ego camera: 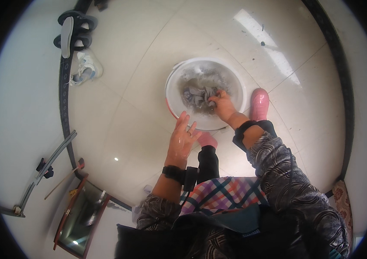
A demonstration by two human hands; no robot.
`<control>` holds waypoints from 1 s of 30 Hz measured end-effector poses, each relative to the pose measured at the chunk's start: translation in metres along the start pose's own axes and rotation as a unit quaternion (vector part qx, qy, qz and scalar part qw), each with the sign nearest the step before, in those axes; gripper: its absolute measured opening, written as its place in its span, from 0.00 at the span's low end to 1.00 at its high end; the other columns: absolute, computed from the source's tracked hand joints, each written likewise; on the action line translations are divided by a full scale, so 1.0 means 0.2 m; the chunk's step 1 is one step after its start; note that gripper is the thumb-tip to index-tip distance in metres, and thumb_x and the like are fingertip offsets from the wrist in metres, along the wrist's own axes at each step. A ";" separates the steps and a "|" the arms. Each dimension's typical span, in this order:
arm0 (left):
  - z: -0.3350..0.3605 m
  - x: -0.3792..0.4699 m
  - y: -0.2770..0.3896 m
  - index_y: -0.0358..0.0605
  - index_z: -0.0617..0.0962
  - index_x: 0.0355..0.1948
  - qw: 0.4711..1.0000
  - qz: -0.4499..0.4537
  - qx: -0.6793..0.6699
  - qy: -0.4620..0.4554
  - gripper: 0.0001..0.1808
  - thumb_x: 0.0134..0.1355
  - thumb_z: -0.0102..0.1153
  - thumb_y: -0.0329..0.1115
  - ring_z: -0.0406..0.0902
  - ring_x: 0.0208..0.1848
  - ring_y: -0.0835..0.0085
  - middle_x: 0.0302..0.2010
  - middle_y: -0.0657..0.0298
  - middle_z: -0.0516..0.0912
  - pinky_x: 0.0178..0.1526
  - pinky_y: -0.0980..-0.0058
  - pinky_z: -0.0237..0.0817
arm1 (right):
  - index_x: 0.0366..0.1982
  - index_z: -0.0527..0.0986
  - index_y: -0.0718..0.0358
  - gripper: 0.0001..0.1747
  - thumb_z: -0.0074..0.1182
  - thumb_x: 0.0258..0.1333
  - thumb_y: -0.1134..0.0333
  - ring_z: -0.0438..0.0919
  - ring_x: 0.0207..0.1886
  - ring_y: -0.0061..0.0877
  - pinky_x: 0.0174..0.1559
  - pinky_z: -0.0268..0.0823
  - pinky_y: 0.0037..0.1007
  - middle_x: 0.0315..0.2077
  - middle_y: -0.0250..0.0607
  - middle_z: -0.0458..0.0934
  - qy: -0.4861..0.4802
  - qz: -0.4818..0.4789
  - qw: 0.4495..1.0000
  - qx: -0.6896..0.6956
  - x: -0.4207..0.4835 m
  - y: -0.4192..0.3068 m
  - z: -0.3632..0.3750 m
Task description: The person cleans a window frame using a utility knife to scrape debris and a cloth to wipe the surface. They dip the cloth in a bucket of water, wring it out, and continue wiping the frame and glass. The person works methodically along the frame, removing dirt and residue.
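Note:
A round white plastic bucket [242,97] stands on the tiled floor before me, with murky, sudsy water [199,73] inside. Wet grey cloth [199,94] lies bunched in the water. My right hand [224,105] reaches over the near right rim and grips the cloth's right side between thumb and fingers. Wet and empty, my left hand [182,139] is raised by the near left rim with its fingers spread. Both wrists wear black straps, and a small dark box is fixed at the left one.
My pink shoes [260,102] are close to the bucket's near side. White sneakers [86,69] and dark slippers [86,24] line the left wall. A framed mirror [81,217] and a long-handled tool [61,183] are at the lower left. A dark skirting [347,97] runs along the right wall.

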State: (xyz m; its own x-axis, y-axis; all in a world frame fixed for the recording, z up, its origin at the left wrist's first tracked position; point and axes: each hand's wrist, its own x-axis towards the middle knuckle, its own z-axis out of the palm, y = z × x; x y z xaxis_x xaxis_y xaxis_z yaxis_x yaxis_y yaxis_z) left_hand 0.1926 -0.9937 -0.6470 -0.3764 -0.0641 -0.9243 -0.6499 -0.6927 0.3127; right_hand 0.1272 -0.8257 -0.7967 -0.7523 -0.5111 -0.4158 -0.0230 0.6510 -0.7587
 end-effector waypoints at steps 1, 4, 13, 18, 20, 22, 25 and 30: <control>0.00 0.00 0.00 0.51 0.52 0.77 1.000 -0.010 -0.009 0.009 0.39 0.72 0.52 0.49 0.47 0.78 0.46 0.78 0.55 0.47 0.71 0.44 0.49 | 0.47 0.79 0.54 0.26 0.59 0.43 0.82 0.70 0.61 0.51 0.61 0.68 0.39 0.59 0.54 0.67 -0.036 -0.016 0.999 -0.013 -0.02 -0.04 0.00; 0.00 0.02 0.03 0.45 0.56 0.75 0.999 -0.032 -0.031 0.024 0.39 0.72 0.53 0.53 0.56 0.74 0.53 0.76 0.55 0.54 0.68 0.49 0.57 | 0.46 0.80 0.54 0.26 0.59 0.41 0.82 0.69 0.62 0.50 0.62 0.67 0.39 0.59 0.52 0.67 -0.074 -0.075 0.989 0.108 -0.15 -0.29 -0.08; 0.12 -0.19 0.28 0.38 0.61 0.72 0.995 -0.059 0.075 -0.019 0.32 0.71 0.54 0.37 0.79 0.55 0.63 0.60 0.53 0.76 0.55 0.67 0.73 | 0.55 0.69 0.62 0.34 0.59 0.41 0.82 0.72 0.58 0.47 0.55 0.71 0.41 0.56 0.49 0.65 -0.095 -0.273 0.932 0.217 -0.59 -0.96 -0.55; 0.12 -0.32 0.31 0.35 0.63 0.70 0.993 -0.030 0.102 -0.042 0.31 0.64 0.41 0.21 0.79 0.57 0.60 0.59 0.50 0.77 0.57 0.67 0.73 | 0.53 0.71 0.60 0.31 0.65 0.44 0.78 0.66 0.65 0.44 0.65 0.60 0.37 0.60 0.47 0.64 -0.020 -0.190 0.933 0.304 -0.61 -0.98 -0.68; 0.13 -0.38 0.29 0.34 0.66 0.67 0.999 -0.001 0.026 -0.022 0.29 0.63 0.40 0.21 0.79 0.57 0.61 0.57 0.49 0.78 0.58 0.67 0.73 | 0.53 0.72 0.59 0.29 0.67 0.47 0.74 0.65 0.67 0.41 0.66 0.59 0.36 0.62 0.45 0.64 0.032 -0.154 0.932 0.325 -0.55 -0.91 -0.70; 0.16 -0.45 0.28 0.32 0.69 0.64 0.999 0.006 -0.026 -0.027 0.27 0.62 0.40 0.20 0.79 0.58 0.62 0.56 0.49 0.78 0.60 0.65 0.72 | 0.53 0.73 0.57 0.27 0.69 0.51 0.69 0.63 0.68 0.37 0.67 0.57 0.36 0.62 0.44 0.64 0.055 -0.068 0.924 0.373 -0.49 -0.84 -0.69; 0.21 -0.54 0.29 0.33 0.69 0.65 0.999 0.015 -0.022 -0.029 0.27 0.63 0.42 0.20 0.79 0.58 0.63 0.57 0.50 0.78 0.61 0.65 0.71 | 0.61 0.69 0.55 0.33 0.68 0.56 0.57 0.60 0.70 0.38 0.70 0.53 0.38 0.64 0.47 0.63 -0.008 0.029 0.916 0.399 -0.43 -0.79 -0.66; 0.26 -0.68 0.33 0.34 0.72 0.63 0.966 0.122 0.221 -0.049 0.24 0.64 0.48 0.21 0.81 0.54 0.67 0.55 0.55 0.81 0.59 0.68 0.73 | 0.73 0.54 0.54 0.48 0.60 0.59 0.43 0.53 0.74 0.39 0.74 0.43 0.39 0.70 0.49 0.57 -0.151 0.057 0.868 0.470 -0.43 -0.84 -0.68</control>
State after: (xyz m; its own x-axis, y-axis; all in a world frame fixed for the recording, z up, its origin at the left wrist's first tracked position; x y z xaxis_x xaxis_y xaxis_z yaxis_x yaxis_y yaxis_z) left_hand 0.1665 -0.9937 -0.4898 -0.6009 -0.1030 -0.7927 -0.7442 -0.2897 0.6018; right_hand 0.1058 -0.8158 -0.5655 -0.5040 -0.6898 -0.5197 0.6939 0.0349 -0.7192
